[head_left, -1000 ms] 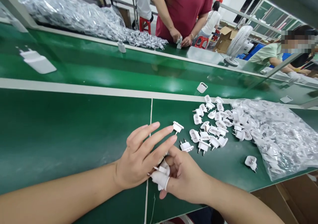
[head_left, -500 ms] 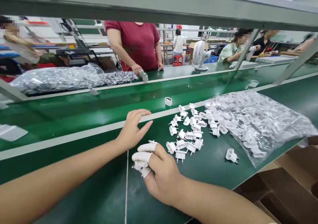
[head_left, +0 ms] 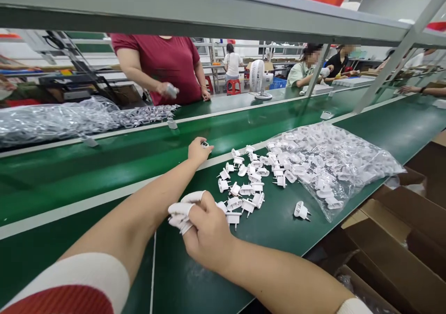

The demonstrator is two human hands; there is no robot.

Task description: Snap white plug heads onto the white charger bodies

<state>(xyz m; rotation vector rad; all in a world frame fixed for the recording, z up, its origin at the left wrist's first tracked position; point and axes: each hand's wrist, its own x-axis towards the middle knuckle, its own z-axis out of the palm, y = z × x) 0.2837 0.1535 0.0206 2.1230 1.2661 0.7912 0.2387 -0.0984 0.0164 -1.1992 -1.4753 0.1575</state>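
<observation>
Out on the green conveyor belt, my left hand (head_left: 199, 151) is closed around a small white plastic housing (head_left: 205, 144) with a dark opening. Most of the housing is hidden by the fingers. Nearer to me, my right hand (head_left: 205, 225) wears white finger cots and is pinched over a white plug piece, almost wholly covered by its fingers. Just beyond that hand lies a loose pile of white two-pin plugs (head_left: 246, 190) on the green table. One single plug (head_left: 301, 211) rests apart to the right.
A clear plastic bag (head_left: 362, 156) full of white plugs lies right of the pile. Cardboard boxes (head_left: 390, 239) stand below the table's right edge. A grey shelf beam (head_left: 209, 23) crosses overhead. Across the belt, a person in a dark red shirt (head_left: 163, 68) stands near a fan (head_left: 257, 77).
My left hand has reached forward onto the belt and closed on the white housing that stood there. My right hand stays pinched near the pile. The view has turned slightly right.
</observation>
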